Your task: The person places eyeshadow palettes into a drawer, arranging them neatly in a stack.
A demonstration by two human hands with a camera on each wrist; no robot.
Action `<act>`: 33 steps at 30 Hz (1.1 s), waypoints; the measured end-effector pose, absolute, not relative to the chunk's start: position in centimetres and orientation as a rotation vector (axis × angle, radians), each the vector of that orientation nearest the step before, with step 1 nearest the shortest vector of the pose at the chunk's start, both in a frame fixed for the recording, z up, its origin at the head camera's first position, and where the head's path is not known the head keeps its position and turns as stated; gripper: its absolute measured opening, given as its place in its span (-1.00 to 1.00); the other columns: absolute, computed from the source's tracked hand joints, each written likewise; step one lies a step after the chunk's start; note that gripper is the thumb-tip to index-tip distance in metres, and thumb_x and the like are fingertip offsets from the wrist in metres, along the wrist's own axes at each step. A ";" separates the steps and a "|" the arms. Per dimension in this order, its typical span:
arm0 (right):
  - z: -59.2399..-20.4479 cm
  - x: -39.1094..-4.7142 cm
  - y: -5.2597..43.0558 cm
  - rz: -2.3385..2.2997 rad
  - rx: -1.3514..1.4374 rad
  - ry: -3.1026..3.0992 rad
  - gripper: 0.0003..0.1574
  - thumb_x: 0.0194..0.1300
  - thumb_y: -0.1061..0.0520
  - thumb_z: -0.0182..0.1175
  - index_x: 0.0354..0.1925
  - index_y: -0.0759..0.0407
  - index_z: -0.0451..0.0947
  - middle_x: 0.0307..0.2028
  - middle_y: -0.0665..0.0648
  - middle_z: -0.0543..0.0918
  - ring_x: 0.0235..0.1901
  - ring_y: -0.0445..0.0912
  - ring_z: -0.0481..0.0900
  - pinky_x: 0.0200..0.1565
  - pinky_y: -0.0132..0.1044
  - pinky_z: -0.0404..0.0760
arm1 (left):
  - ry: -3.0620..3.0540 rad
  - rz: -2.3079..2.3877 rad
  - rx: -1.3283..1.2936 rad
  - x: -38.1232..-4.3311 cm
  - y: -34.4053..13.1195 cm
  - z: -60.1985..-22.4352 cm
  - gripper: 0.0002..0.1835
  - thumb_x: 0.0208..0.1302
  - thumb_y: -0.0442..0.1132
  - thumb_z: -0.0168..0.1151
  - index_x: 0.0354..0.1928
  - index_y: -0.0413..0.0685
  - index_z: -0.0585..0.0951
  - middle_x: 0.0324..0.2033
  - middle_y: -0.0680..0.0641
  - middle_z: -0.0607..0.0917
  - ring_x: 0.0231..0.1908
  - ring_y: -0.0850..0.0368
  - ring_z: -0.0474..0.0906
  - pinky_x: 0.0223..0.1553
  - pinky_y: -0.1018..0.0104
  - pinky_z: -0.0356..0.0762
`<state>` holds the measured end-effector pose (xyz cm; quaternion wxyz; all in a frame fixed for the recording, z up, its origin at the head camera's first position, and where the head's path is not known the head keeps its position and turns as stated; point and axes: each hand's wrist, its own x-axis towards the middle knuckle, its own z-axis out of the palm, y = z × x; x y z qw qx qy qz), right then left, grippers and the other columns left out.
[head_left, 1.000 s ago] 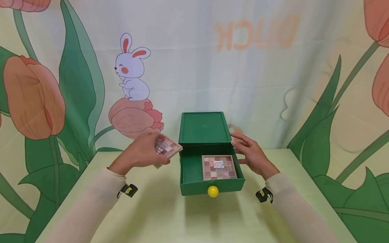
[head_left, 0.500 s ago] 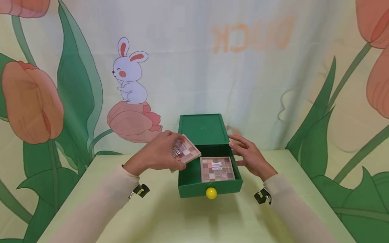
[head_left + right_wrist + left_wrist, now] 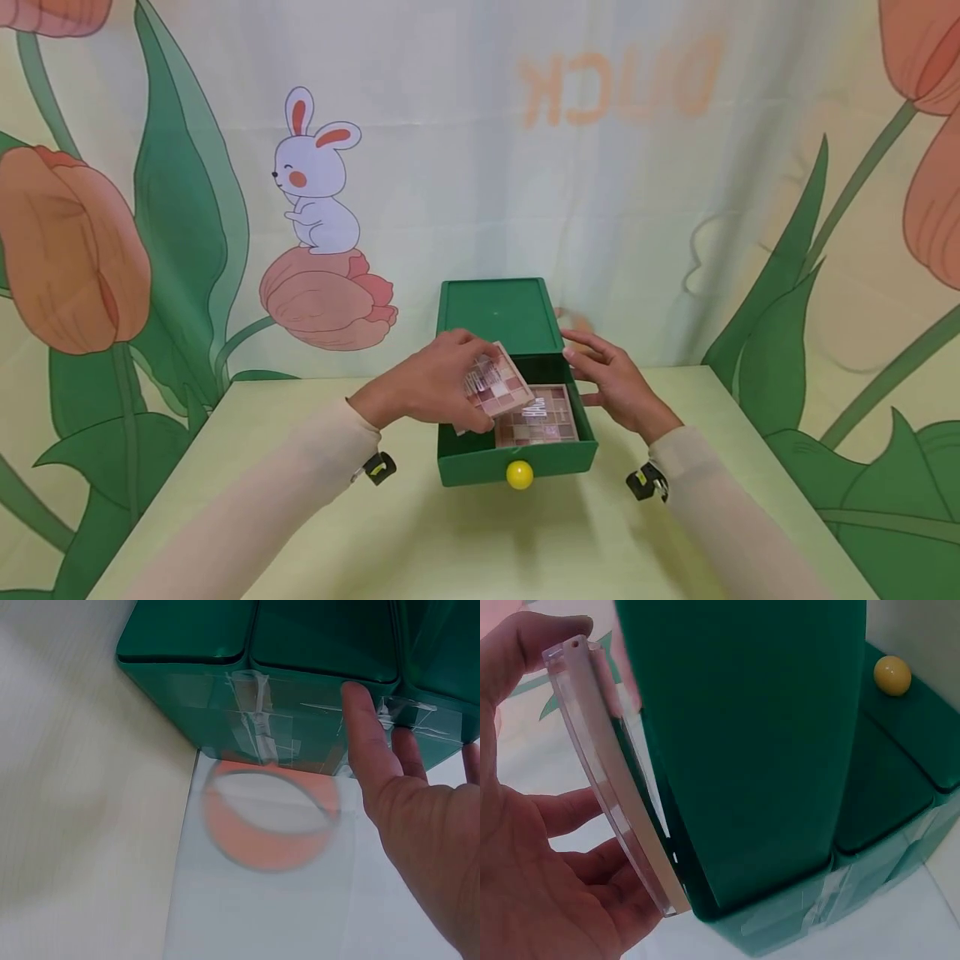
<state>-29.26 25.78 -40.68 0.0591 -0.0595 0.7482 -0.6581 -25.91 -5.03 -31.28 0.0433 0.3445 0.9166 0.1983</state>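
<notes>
My left hand (image 3: 435, 379) pinches an eyeshadow palette (image 3: 500, 385) between thumb and fingers, tilted above an open green drawer (image 3: 480, 468). Inside the drawer, on its right side, lies a second eyeshadow palette (image 3: 553, 423) with white lettering, partly covered by the held one. In the left wrist view the held palette (image 3: 611, 780) appears edge-on, close beside the green drawer wall (image 3: 742, 750). My right hand (image 3: 618, 387) rests against the right side of the green drawer unit (image 3: 498, 315). Its fingertips touch the unit's side (image 3: 300, 712) in the right wrist view.
A yellow round knob (image 3: 520, 475) sits on the pulled-out drawer's front. Other stacked drawers (image 3: 900, 742) show in the left wrist view, with clear tape (image 3: 262, 724) along the side. The pale tabletop (image 3: 360, 533) meets a printed curtain (image 3: 450, 167) behind the unit.
My left hand has carried the palette rightwards, from left of the drawer to over it, and it now overlaps the palette inside. My right hand has stayed at the unit's side.
</notes>
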 end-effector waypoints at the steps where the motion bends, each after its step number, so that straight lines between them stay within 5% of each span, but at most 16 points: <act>1: -40.7 -29.3 25.8 -1.993 -0.181 2.267 -0.22 0.56 -0.24 0.18 0.61 -0.19 0.26 0.51 0.33 0.36 0.43 0.41 0.44 0.13 0.28 0.70 | 2.799 0.612 1.062 -25.9 -4.9 -31.3 -0.12 -0.03 0.09 0.54 0.41 0.05 0.51 0.37 -0.10 0.45 0.29 -0.01 0.32 0.04 0.18 0.74; 11: -40.7 -29.3 26.0 -1.998 -0.175 2.269 -0.22 0.56 -0.26 0.18 0.61 -0.21 0.27 0.49 0.33 0.38 0.42 0.39 0.46 0.12 0.25 0.72 | 2.731 0.577 1.163 -25.8 -3.2 -31.6 -0.09 -0.01 0.14 0.53 0.45 0.12 0.50 0.40 -0.09 0.45 0.33 0.00 0.31 0.17 0.10 0.66; 33: -41.0 -29.3 25.8 -2.000 -0.165 2.260 -0.23 0.57 -0.27 0.17 0.61 -0.22 0.27 0.47 0.34 0.39 0.41 0.37 0.48 0.11 0.22 0.74 | 2.582 0.493 1.202 -27.2 -1.3 -32.7 -0.11 0.09 0.09 0.54 0.49 0.14 0.46 0.35 -0.03 0.48 0.19 0.10 0.38 0.10 0.23 0.63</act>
